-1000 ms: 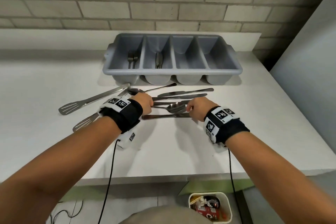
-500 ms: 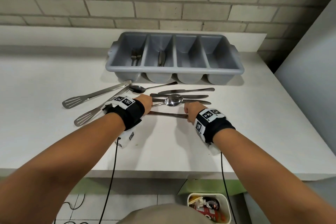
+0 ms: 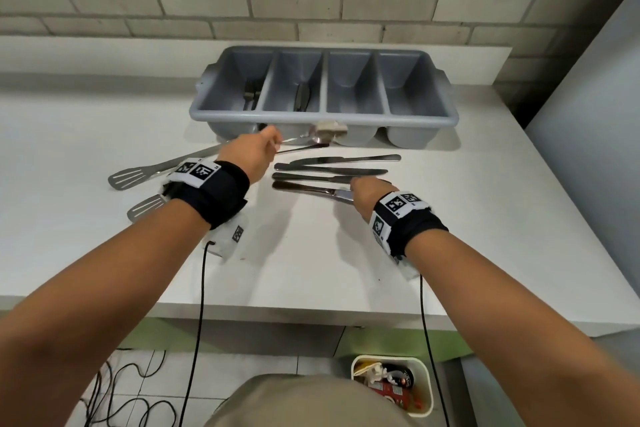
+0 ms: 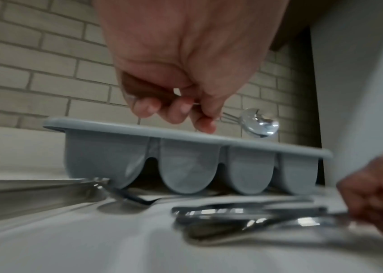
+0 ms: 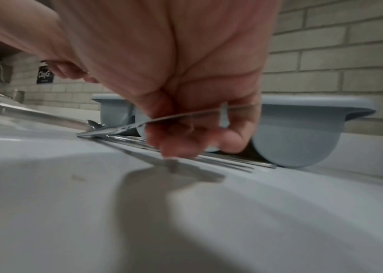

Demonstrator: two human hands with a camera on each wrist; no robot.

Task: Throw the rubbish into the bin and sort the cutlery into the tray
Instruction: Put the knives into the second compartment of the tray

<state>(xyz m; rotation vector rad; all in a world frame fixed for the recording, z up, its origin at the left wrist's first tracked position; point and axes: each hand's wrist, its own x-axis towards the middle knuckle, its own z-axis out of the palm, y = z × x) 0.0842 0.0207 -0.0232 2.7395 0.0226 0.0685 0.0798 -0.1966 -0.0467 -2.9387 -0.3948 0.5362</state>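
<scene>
My left hand (image 3: 270,144) pinches the handle of a spoon (image 3: 320,136) and holds it in the air just in front of the grey four-compartment tray (image 3: 398,118). In the left wrist view the spoon's bowl (image 4: 259,122) hangs over the tray's front rim (image 4: 186,136). My right hand (image 3: 353,192) pinches the blade end of the nearest knife (image 3: 304,187). In the right wrist view that knife (image 5: 174,116) is tilted, far end still on the table. Other knives (image 3: 332,170) lie side by side behind it. Forks (image 3: 252,94) lie in the leftmost compartment, knives (image 3: 302,97) in the second.
Two slotted spatulas (image 3: 138,177) lie left of my left wrist, and another spoon (image 3: 304,148) lies close to the tray. A white bin (image 3: 426,388) with rubbish stands on the floor below the table's front edge. A grey wall panel (image 3: 588,114) closes the right side.
My left hand has lifted the spoon off the pile and carried it up toward the tray. My right hand has shifted right along the nearest knife and raised its end.
</scene>
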